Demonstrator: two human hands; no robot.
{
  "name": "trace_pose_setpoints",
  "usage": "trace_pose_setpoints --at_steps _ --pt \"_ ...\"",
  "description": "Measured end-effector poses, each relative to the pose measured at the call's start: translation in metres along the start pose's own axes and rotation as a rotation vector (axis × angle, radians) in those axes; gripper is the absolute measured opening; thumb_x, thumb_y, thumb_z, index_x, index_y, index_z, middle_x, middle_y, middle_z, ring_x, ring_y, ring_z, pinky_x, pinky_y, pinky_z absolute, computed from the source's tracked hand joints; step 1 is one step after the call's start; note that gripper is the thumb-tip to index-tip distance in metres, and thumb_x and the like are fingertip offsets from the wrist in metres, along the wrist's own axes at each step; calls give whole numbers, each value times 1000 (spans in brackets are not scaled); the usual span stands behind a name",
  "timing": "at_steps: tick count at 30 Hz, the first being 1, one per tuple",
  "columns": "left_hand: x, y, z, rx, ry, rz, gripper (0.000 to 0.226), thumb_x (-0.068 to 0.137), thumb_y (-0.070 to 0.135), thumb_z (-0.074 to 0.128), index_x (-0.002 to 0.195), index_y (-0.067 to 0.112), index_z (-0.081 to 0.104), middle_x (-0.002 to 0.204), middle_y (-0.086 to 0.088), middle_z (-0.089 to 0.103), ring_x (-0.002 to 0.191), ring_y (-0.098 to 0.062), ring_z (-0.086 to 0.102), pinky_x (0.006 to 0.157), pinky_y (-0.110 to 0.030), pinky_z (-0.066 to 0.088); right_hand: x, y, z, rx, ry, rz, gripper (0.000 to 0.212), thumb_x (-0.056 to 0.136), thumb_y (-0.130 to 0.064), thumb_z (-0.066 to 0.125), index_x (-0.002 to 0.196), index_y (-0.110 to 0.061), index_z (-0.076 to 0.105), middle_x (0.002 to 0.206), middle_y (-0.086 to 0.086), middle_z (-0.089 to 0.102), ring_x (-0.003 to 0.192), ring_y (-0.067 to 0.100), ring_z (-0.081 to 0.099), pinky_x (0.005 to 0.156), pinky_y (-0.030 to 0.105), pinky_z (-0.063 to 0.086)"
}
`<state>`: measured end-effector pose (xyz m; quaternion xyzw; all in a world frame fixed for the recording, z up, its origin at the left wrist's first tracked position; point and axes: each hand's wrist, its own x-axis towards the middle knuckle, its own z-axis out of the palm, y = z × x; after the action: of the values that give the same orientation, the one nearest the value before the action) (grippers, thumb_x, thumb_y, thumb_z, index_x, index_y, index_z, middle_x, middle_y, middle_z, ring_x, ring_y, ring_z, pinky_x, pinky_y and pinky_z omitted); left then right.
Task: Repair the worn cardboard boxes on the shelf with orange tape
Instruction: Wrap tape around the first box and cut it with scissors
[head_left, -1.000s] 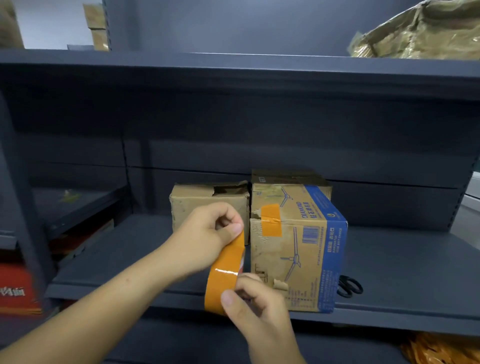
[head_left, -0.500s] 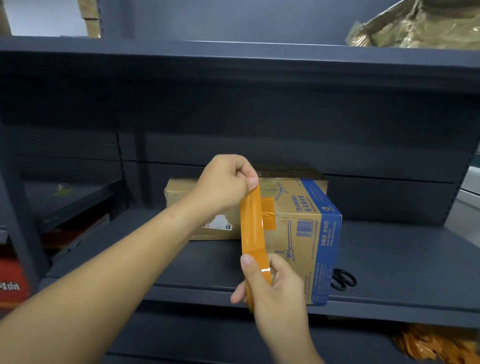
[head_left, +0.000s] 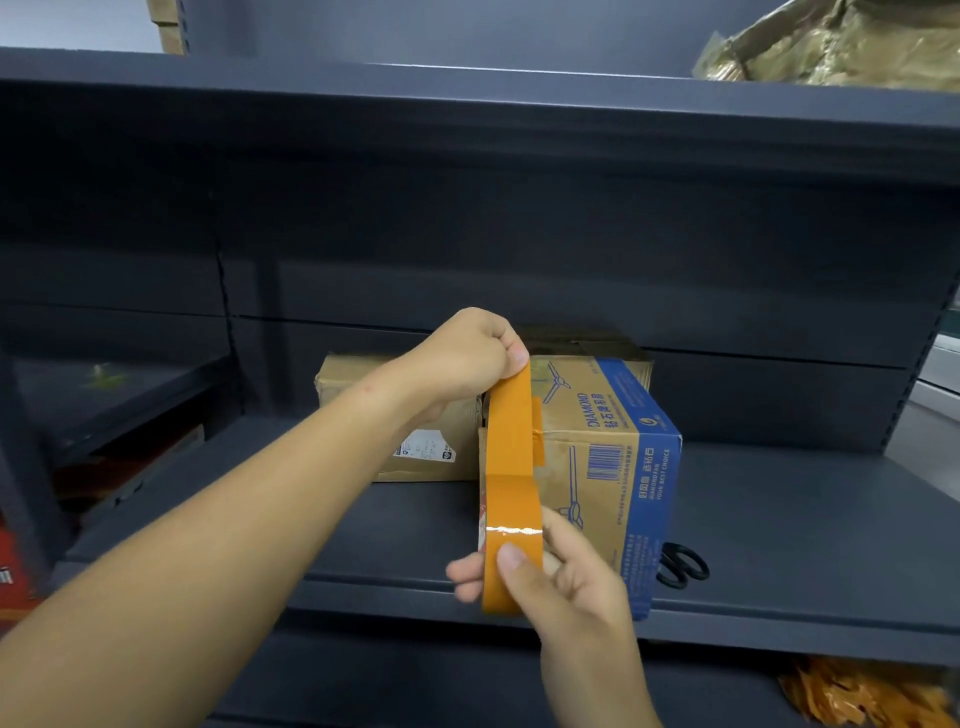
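The right hand (head_left: 550, 577) gripped the orange tape roll (head_left: 511, 545); the left hand (head_left: 467, 358) pinched its pulled-out strip (head_left: 511, 415) before the printed box (head_left: 613, 467).

You've got bright orange tape (head_left: 511, 467) stretched between your fingers (head_left: 511, 564), right behind them a tan box (head_left: 597, 467) with a blue side, barcode and fan drawings, black scissors (head_left: 681, 565) past it, all on dark grey shelf (head_left: 779, 519).
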<state>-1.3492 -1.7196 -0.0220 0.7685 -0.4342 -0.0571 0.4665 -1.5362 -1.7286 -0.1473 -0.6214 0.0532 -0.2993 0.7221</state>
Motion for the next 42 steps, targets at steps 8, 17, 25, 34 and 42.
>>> trace_pose_setpoints --at_steps 8,17,25,34,42 --pt "10 -2 7 -15 -17 -84 23 89 2 59 78 18 72 100 -3 67 93 -12 57 73 -29 39 2 -1 -2 -75 100 -3 37 77 -38 61 102 -12 70 75 13 76 56 19 68 56 22 54" --pt "16 -12 1 -3 -20 -170 29 86 -2 57 75 20 73 107 -3 64 94 -22 52 75 -33 40 13 -4 7 -132 94 25 11 95 -30 60 99 -23 68 77 5 78 60 16 71 56 22 52" --pt "19 -18 7 -15 -31 -195 26 88 1 60 75 19 74 109 -6 68 98 -26 58 69 -30 41 13 -7 11 -146 95 45 11 96 -31 59 99 -25 67 78 2 78 62 15 72 57 19 51" --pt "14 -32 13 -89 -21 -138 24 84 3 74 99 22 72 96 -6 65 101 -25 63 100 -41 46 11 -3 14 -132 87 50 9 97 -25 60 102 -24 67 78 2 78 62 15 72 57 20 52" --pt "9 -51 21 -239 76 -191 23 85 27 79 104 17 70 95 5 64 74 -8 52 67 -25 39 12 -3 13 -98 108 54 9 97 -22 61 102 -23 68 78 4 79 62 16 72 58 21 53"
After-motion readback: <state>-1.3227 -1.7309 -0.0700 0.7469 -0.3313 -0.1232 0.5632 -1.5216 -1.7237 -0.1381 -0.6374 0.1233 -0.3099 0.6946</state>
